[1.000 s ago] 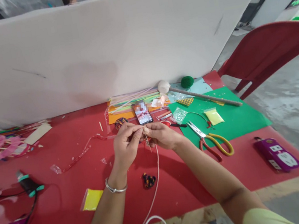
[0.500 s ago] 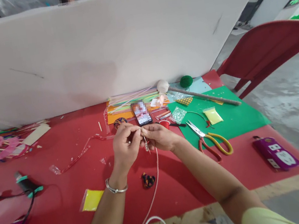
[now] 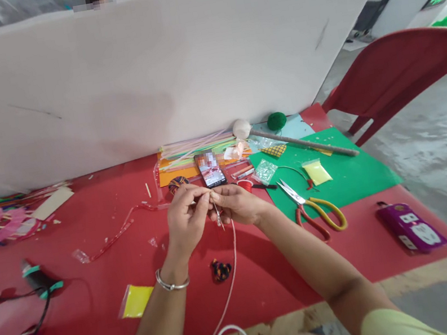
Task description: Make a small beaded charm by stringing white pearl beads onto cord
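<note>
Left hand (image 3: 186, 215): fingers pinched on a thin pale stick (image 3: 218, 214).
Right hand (image 3: 236, 204): fingers pinched on its top, pale cord (image 3: 230, 286) trailing down.
Stick: held above red tabletop (image 3: 96, 280), near dark smartphone (image 3: 210, 169).

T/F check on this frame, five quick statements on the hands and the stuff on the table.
1. Both hands meet fingertip to fingertip over the red table. True: left hand and right hand pinch a thin stick between them.
2. The scissors are in the right hand. False: they lie on the table, at the green sheet's edge.
3. A pale cord runs from the hands toward the person. True.
4. The phone lies on the chair. False: it lies on the table, just beyond the hands.
5. The left wrist wears a bangle. True.
</note>
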Demonstrator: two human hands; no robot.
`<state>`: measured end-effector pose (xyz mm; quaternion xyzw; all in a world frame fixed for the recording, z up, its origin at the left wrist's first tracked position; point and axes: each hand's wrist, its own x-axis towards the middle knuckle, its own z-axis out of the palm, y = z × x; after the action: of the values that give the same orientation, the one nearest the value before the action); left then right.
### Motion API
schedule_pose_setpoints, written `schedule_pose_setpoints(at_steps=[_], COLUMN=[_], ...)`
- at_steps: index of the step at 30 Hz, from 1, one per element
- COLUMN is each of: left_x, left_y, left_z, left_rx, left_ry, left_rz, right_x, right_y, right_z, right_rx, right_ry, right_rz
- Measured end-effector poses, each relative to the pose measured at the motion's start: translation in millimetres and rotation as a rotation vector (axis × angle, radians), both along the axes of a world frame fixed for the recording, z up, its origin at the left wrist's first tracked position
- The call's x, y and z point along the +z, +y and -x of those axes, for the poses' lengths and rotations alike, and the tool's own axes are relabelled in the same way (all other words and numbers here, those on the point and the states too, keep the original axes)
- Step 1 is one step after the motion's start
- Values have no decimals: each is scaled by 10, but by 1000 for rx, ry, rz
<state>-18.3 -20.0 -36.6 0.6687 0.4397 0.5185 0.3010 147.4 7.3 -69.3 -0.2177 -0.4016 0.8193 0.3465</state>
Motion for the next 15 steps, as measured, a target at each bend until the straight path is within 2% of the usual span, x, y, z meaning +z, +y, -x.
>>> schedule_pose_setpoints(at_steps=[6,10,15], left_x=[-19,-20,-19], left_y=[-3,-1,16], left_z=[7,7,3], left_rx=[35,88,129], left_ry=[40,116,142], left_rz=[-40,-113,-123], right_x=[17,11,-19], right_y=[-13,-2,16], right_z=[16,11,7], right_rx=[-23,-74,-136], right_ry=[-22,-88,-117], right_rz=[-1,-56,-101])
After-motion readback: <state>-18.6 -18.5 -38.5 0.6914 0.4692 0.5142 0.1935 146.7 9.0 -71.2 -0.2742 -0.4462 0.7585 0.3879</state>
